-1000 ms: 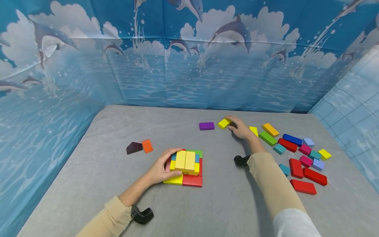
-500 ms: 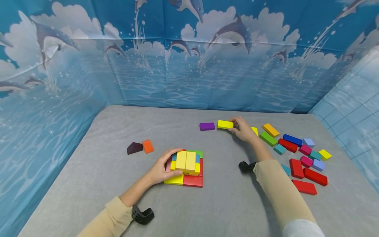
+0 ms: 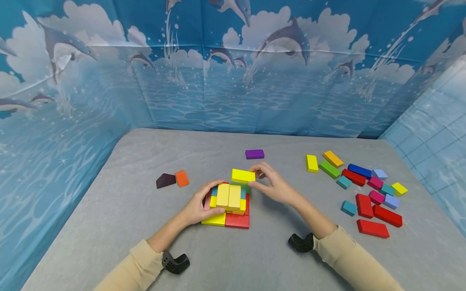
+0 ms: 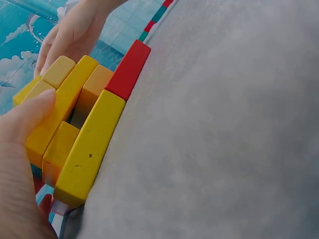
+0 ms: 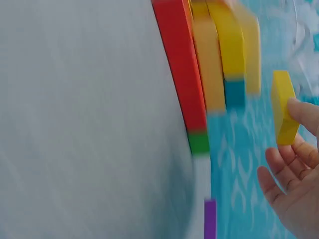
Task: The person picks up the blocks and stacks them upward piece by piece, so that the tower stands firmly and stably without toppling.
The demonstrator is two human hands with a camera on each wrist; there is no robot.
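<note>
A layered stack of coloured wooden blocks [image 3: 236, 220] stands on the table, two pale yellow blocks [image 3: 228, 197] lying side by side on top. My left hand [image 3: 196, 208] grips the stack from its left, thumb at the near side and fingers at the far side. In the left wrist view the thumb presses against the upper yellow layers [image 4: 72, 99]. My right hand [image 3: 274, 186] pinches one end of a bright yellow block [image 3: 243, 176] above the stack's far right part. The right wrist view shows that block [image 5: 284, 107] held between thumb and fingers, apart from the stack.
Behind the stack lies a purple block [image 3: 255, 154]. A dark block [image 3: 165, 180] and an orange block [image 3: 181, 178] lie to the left. Several loose blocks are scattered at the right, among them a yellow block [image 3: 312, 163] and a red block [image 3: 373, 228]. A dolphin-print curtain [image 3: 233, 101] hangs behind.
My right hand has picked up the yellow block beside the purple one, and carried it left and nearer, over the stack. The left hand has stayed on the stack.
</note>
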